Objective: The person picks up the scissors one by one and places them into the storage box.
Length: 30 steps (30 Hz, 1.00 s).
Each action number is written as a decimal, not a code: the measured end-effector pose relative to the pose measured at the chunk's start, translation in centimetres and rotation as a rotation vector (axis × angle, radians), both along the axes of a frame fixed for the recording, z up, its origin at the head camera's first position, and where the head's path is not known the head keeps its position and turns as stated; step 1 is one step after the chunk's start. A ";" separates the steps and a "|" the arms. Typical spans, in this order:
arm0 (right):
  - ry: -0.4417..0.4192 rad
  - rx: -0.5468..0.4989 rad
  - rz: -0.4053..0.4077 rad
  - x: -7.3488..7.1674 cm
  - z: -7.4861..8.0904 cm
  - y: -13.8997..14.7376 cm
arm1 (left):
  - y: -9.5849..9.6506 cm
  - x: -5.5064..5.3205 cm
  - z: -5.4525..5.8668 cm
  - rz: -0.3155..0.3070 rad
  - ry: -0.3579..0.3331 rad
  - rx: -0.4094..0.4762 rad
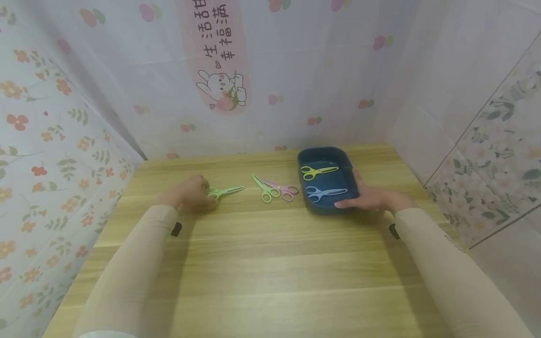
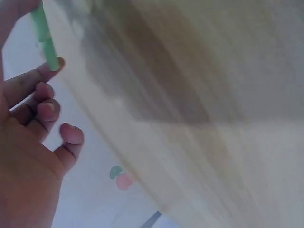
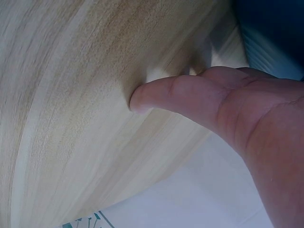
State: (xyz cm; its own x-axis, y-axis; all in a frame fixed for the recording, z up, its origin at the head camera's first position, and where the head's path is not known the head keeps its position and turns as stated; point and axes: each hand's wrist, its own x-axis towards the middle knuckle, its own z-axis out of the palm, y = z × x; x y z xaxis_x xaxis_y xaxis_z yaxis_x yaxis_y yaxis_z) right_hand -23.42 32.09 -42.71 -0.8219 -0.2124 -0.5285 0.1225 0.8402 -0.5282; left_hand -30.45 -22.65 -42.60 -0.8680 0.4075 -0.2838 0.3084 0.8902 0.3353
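Printed curtain [image 1: 296, 56] all round, wood-grain table [image 1: 270, 272] underneath, and I'm on this from far away through three cameras. My left hand [image 1: 194, 193] is pinching a pair of green scissors [image 1: 231, 190] by the handles, blades aimed right. Can't tell from here whether they touch the wood.

Going outward, a lighter-looking second green pair [image 1: 265, 188] lies crossed with a pink pair [image 1: 281, 188], mid-table, just past those tips. Snag risk imo: go right while low and I'd probably plough into both.

Then there's the blue tray [image 1: 331, 182], yellow scissors [image 1: 319, 172] and light-blue scissors [image 1: 325, 193] lying inside, apart. My right hand [image 1: 376, 199] has its right side, thumb over the rim, fingers along the outer wall. Press too hard there and I reckon it could slide or tip. Other worry is that handle pinch: hold it loosely and the scissors might swivel.
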 end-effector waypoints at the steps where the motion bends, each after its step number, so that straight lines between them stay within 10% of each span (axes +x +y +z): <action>1: 0.010 0.000 0.004 0.0 0.0 0.0 | 0.0 -0.2 0.2 -0.007 0.016 0.007; 14: 0.020 0.000 0.005 0.1 0.0 0.2 | 1.2 -1.5 4.0 -0.053 0.049 0.047; 30: 0.016 -0.002 0.001 -0.1 -0.1 -0.1 | 4.4 -2.0 5.6 -0.128 0.104 -0.010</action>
State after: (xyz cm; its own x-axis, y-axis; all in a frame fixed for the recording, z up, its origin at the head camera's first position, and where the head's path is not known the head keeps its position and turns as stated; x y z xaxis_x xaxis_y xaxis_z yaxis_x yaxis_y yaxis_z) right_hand -23.53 31.94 -42.80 -0.8298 -0.2147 -0.5151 0.1132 0.8391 -0.5321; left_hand -32.47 -18.28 -36.99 -0.8341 0.5142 -0.1996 0.4522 0.8447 0.2864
